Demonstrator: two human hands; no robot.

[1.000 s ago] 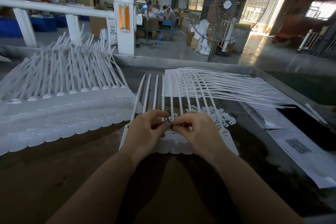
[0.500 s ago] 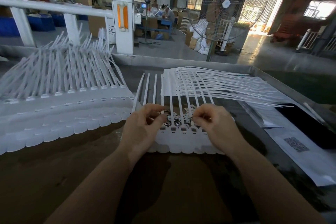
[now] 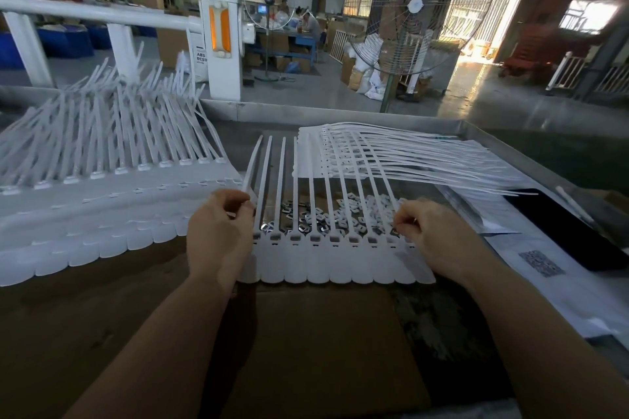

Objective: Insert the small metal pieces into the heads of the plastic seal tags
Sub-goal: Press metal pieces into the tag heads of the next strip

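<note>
On the brown worktable point(image 3: 85, 309) in a factory hall, both grips curled at a seal-tag strip's point(image 3: 337, 258) ends.

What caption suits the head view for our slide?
Both hands, left hand and right hand, hold a strip of white seal tags over loose metal pieces.

- The left hand point(image 3: 218, 231) and right hand point(image 3: 439, 235), joined at the middle of the row of seal tags point(image 3: 335, 258) a second ago, now sit at its left and right ends.
- The tag heads and the metal pieces point(image 3: 326, 214) beyond them now lie uncovered.
</note>
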